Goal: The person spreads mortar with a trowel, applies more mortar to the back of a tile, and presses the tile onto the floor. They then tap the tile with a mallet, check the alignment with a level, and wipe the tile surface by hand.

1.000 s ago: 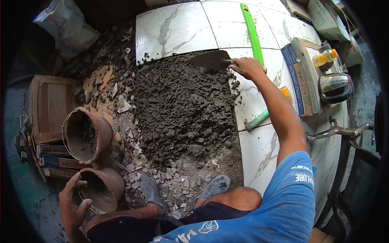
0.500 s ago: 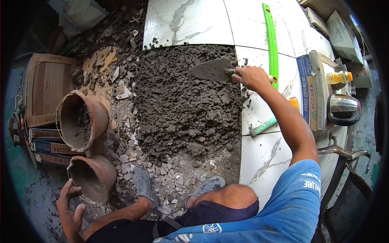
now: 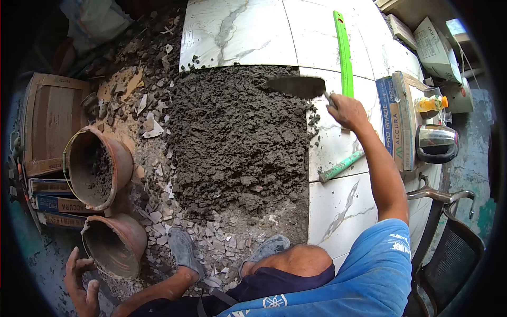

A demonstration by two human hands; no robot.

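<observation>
A trowel (image 3: pixel 298 87) with a dark pointed blade is in my right hand (image 3: pixel 348 111), its fingers wrapped round the handle. The blade is above the upper right of a bed of wet grey mortar (image 3: pixel 237 137), near the edge of the white marbled tiles (image 3: pixel 338 206). A green level (image 3: pixel 344 53) lies on the tiles just beyond my right hand. My left hand (image 3: pixel 82 285) has its fingers apart and holds nothing, beside the lower bucket (image 3: pixel 113 245) at the lower left.
Another bucket (image 3: pixel 100 166) holds some mortar. Broken tile pieces (image 3: pixel 211 238) lie around my feet. A green-handled tool (image 3: pixel 342 166) rests on the tiles. Tile boxes (image 3: pixel 404 121), a kettle (image 3: pixel 437 143) and a bottle (image 3: pixel 430 103) are at the right, with a chair (image 3: pixel 454 253) below.
My right hand has moved right with the trowel, whose blade has turned and now looks darker. The view has shifted slightly. My left hand remains open beside the lower bucket.
</observation>
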